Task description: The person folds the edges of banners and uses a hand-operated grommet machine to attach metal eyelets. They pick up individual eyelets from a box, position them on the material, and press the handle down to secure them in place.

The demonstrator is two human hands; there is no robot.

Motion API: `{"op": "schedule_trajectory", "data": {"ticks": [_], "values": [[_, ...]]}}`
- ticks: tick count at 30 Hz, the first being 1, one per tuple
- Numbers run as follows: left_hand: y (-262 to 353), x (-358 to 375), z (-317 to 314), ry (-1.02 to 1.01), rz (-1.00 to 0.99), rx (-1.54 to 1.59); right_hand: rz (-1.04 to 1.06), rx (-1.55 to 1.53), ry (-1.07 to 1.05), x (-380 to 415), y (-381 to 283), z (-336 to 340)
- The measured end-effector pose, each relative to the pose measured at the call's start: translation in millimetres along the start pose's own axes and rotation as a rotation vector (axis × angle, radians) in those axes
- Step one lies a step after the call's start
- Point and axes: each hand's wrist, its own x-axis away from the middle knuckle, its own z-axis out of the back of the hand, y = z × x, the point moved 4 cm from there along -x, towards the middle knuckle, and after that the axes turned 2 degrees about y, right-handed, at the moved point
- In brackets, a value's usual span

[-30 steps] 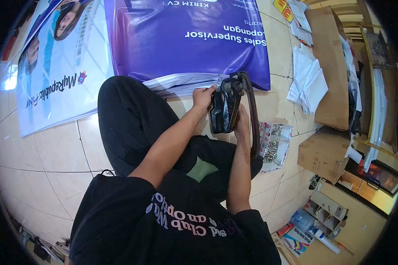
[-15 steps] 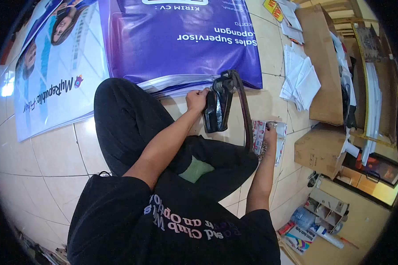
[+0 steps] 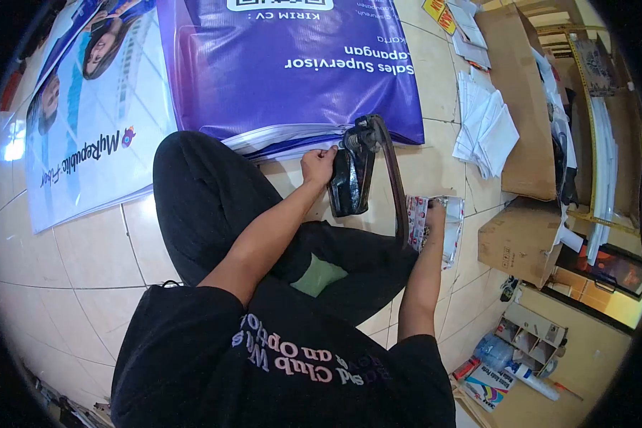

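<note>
My left hand (image 3: 319, 165) is closed, thumb and forefinger pinching the near edge of a purple printed banner (image 3: 299, 93) beside a black hand press. This press (image 3: 351, 175), apparently an eyelet press, stands on the tiles with its long lever (image 3: 398, 192) slanting down toward my knee. Its head sits at the banner's edge. My right hand (image 3: 436, 214) reaches into a small open printed carton (image 3: 449, 246) holding small pieces; its fingertips are hidden inside. The banner lies folded in layers on the floor.
A white MyRepublic banner (image 3: 100, 164) lies at the left. Folded white sheets (image 3: 486, 128) are on the floor at the right, next to large cardboard boxes (image 3: 517, 242). Further down right are a compartment rack (image 3: 531, 335) and a blue plastic bottle (image 3: 491, 351).
My right hand stays in the carton and has shifted only slightly. The left hand keeps its place at the banner edge, and the press has not moved.
</note>
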Motion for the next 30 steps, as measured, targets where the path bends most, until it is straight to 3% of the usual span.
{"op": "schedule_trajectory", "data": {"ticks": [1,3,4,6,12,14,17,18,21,22,24,30], "values": [[-1,-2,-1,0.002,-0.004,0.006,0.004,0.002,0.006,6,-4,2],[-9,-5,-5,0.006,-0.019,0.043,0.014,-0.103,0.27,36,-31,23],[-5,-2,-3,0.004,-0.017,0.044,0.012,-0.1,0.271,39,-36,22],[8,5,4,-0.024,0.067,0.038,0.024,-0.016,0.586,49,-45,32],[-4,-3,-1,-0.016,-0.008,0.03,0.073,-0.181,0.994,89,-72,46],[3,-1,5,-0.02,-0.002,-0.039,0.006,-0.243,0.956,91,-86,45],[3,2,4,-0.045,-0.01,-0.04,0.1,-0.714,0.725,70,-128,28],[1,2,1,-0.056,-0.011,-0.046,0.088,-0.714,0.73,61,-145,23],[-7,-2,-2,-0.027,-0.035,-0.023,0.272,-0.766,0.122,24,-208,-13],[-6,-2,-1,-0.024,-0.034,-0.022,0.275,-0.764,0.12,19,-227,-21],[-4,0,0,-0.025,-0.068,-0.069,0.059,-1.023,-0.021,7,-253,-44],[-4,2,1,0.006,-0.044,-0.029,0.078,-1.047,-0.103,7,-292,-56]]}}
